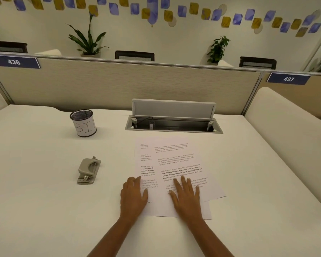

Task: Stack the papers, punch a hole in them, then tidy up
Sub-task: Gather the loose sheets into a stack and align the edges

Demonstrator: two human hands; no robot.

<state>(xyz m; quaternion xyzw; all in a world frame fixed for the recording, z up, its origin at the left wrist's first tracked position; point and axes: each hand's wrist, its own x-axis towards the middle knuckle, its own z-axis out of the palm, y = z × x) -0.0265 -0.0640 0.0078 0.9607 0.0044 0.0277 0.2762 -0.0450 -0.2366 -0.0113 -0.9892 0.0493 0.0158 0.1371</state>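
Two printed paper sheets (174,162) lie overlapped and askew on the white desk (44,210), the upper one turned clockwise over the lower. My left hand (133,195) rests flat on the left edge of the lower sheet. My right hand (185,195) lies flat, fingers spread, on the upper sheet. A grey metal hole punch (88,170) sits on the desk to the left of the papers, apart from both hands.
A black mesh cup labelled BIN (83,123) stands at the back left. An open cable hatch (173,117) with its raised lid lies behind the papers. A beige partition (119,84) closes the desk's far side.
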